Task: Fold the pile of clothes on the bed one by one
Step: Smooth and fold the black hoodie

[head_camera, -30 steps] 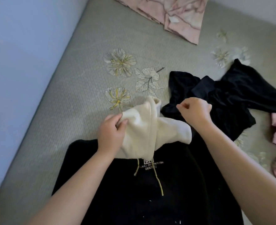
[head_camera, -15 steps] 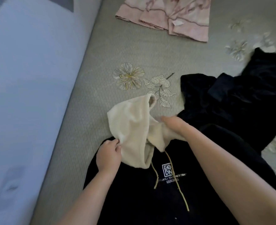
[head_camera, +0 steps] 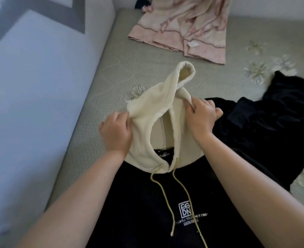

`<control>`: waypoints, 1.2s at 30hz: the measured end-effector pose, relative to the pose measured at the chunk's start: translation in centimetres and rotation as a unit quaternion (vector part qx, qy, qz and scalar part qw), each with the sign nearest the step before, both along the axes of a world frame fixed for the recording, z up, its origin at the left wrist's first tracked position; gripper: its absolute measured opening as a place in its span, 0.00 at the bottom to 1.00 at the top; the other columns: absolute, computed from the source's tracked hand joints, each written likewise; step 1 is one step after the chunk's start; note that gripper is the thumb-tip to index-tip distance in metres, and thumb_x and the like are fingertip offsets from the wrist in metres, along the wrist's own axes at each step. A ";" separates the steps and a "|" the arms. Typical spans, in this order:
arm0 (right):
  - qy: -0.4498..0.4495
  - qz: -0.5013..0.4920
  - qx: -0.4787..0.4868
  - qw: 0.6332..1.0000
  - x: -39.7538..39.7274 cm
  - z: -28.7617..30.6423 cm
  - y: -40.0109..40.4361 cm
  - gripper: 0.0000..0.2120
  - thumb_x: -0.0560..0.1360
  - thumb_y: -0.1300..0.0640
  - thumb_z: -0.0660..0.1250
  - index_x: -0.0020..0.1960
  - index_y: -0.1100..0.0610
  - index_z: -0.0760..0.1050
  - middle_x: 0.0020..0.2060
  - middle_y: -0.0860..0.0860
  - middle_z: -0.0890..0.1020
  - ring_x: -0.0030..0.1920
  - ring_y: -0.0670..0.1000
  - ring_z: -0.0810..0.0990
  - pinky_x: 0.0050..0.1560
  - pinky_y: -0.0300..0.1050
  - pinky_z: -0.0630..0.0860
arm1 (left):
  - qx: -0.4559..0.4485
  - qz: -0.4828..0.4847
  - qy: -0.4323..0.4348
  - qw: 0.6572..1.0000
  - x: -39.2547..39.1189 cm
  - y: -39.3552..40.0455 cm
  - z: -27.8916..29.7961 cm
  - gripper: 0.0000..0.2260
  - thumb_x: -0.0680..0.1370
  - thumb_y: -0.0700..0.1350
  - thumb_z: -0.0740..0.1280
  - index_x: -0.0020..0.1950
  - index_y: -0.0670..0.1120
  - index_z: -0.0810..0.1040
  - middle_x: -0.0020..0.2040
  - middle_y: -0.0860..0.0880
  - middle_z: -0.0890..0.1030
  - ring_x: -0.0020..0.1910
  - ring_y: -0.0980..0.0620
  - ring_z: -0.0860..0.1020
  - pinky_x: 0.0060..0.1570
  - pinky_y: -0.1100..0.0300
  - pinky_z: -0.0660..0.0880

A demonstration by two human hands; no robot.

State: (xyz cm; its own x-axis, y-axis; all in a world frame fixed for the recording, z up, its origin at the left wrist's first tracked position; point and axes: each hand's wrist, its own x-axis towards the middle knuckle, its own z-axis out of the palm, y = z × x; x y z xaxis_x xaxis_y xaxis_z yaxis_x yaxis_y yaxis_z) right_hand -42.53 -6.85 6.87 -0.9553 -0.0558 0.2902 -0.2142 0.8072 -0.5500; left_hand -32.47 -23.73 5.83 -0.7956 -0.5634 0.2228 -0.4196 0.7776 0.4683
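My left hand (head_camera: 114,134) and right hand (head_camera: 200,116) each pinch an edge of the cream hood (head_camera: 158,111) of the black hoodie (head_camera: 165,212) spread on the bed (head_camera: 129,68), folding barely begun, the dark heap (head_camera: 276,111) beside it still waiting.

Left hand (head_camera: 116,131) and right hand (head_camera: 202,117) grip the black hoodie's (head_camera: 147,212) cream hood (head_camera: 158,111), spread open.

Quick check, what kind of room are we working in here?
Most likely a bedroom: the hands hold a hoodie's hood over a bed with a floral cover, more clothes lie loose on it, and a wall runs along its left side.
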 end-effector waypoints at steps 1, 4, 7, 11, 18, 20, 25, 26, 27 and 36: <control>-0.066 -0.008 0.027 0.997 -0.6 0.2 -0.1 0.14 0.77 0.48 0.58 0.54 0.56 0.76 0.45 0.50 0.77 0.55 0.56 0.72 0.50 0.47 0.54 | 0.012 0.015 -0.025 0.999 -1.0 -0.1 0.1 0.11 0.77 0.42 0.61 0.57 0.39 0.76 0.54 0.38 0.78 0.55 0.41 0.74 0.53 0.52 0.61; -0.231 -0.012 0.191 0.954 -1.1 -0.8 0.9 0.29 0.77 0.43 0.55 0.73 0.56 0.54 0.69 0.55 0.65 0.69 0.57 0.60 0.67 0.57 0.54 | 0.070 0.099 -0.119 0.985 -2.0 0.4 -0.6 0.18 0.78 0.42 0.58 0.67 0.37 0.65 0.65 0.38 0.68 0.64 0.39 0.66 0.61 0.47 0.63; -0.204 0.038 0.248 0.946 1.6 -2.4 3.1 0.27 0.78 0.49 0.56 0.74 0.56 0.53 0.73 0.56 0.57 0.73 0.57 0.52 0.70 0.59 0.49 | 0.089 0.068 -0.125 0.986 1.0 2.7 -2.7 0.24 0.79 0.41 0.58 0.72 0.36 0.56 0.71 0.36 0.60 0.70 0.38 0.60 0.66 0.45 0.59; -0.104 0.121 0.246 0.956 10.1 -5.3 8.0 0.22 0.75 0.55 0.61 0.67 0.60 0.68 0.69 0.60 0.67 0.71 0.61 0.61 0.68 0.65 0.52 | 0.021 -0.124 -0.132 0.983 9.9 9.0 -6.5 0.26 0.73 0.40 0.68 0.68 0.32 0.65 0.67 0.30 0.65 0.68 0.31 0.63 0.62 0.37 0.63; -0.304 0.175 0.358 0.865 24.4 -11.5 17.9 0.26 0.78 0.44 0.54 0.74 0.51 0.56 0.75 0.56 0.53 0.74 0.58 0.49 0.68 0.55 0.35 | 0.054 -0.199 -0.384 0.900 20.1 14.3 -13.4 0.35 0.76 0.61 0.55 0.76 0.46 0.47 0.76 0.42 0.41 0.74 0.44 0.37 0.69 0.44 0.35; -0.352 0.173 0.351 0.850 25.3 -13.2 19.3 0.27 0.79 0.43 0.48 0.75 0.49 0.44 0.74 0.50 0.38 0.74 0.52 0.36 0.66 0.48 0.27 | 0.029 -0.199 -0.399 0.895 20.1 14.4 -14.0 0.37 0.75 0.64 0.54 0.76 0.47 0.44 0.75 0.42 0.39 0.73 0.45 0.35 0.68 0.44 0.33; -0.380 0.183 0.326 0.846 24.7 -13.4 19.0 0.28 0.79 0.43 0.47 0.75 0.48 0.40 0.74 0.50 0.36 0.73 0.52 0.34 0.67 0.48 0.28 | -0.019 -0.189 -0.456 0.870 19.2 14.8 -13.4 0.38 0.74 0.66 0.50 0.75 0.48 0.39 0.75 0.42 0.36 0.73 0.44 0.33 0.70 0.42 0.39; -0.391 0.189 0.313 0.845 24.4 -12.9 19.1 0.28 0.80 0.44 0.47 0.75 0.48 0.41 0.74 0.50 0.37 0.74 0.52 0.35 0.68 0.48 0.29 | -0.027 -0.187 -0.464 0.865 19.1 15.0 -13.2 0.37 0.74 0.66 0.50 0.75 0.48 0.39 0.75 0.42 0.36 0.73 0.43 0.34 0.70 0.42 0.42; -0.398 0.202 0.291 0.846 24.1 -12.2 19.1 0.27 0.80 0.45 0.48 0.75 0.49 0.43 0.75 0.50 0.39 0.74 0.52 0.37 0.70 0.49 0.32 | -0.033 -0.183 -0.474 0.861 18.8 15.1 -13.0 0.37 0.75 0.66 0.50 0.75 0.48 0.40 0.75 0.42 0.36 0.73 0.43 0.35 0.70 0.42 0.44; -0.137 -0.113 0.127 0.976 26.4 -6.5 32.8 0.20 0.68 0.61 0.71 0.57 0.67 0.75 0.54 0.64 0.78 0.55 0.64 0.77 0.56 0.61 0.71 | 0.003 -0.243 -0.254 0.936 19.9 22.0 -9.4 0.29 0.76 0.43 0.65 0.72 0.35 0.58 0.73 0.36 0.56 0.74 0.40 0.51 0.71 0.47 0.47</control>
State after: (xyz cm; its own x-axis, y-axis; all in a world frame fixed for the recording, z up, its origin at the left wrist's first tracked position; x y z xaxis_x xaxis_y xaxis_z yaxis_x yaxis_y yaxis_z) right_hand -16.11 25.91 0.34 -0.9913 0.1290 0.0265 0.1126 0.9347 -0.3372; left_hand -12.53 -1.71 -3.57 -0.9605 -0.1083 -0.2562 -0.1876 0.9324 0.3091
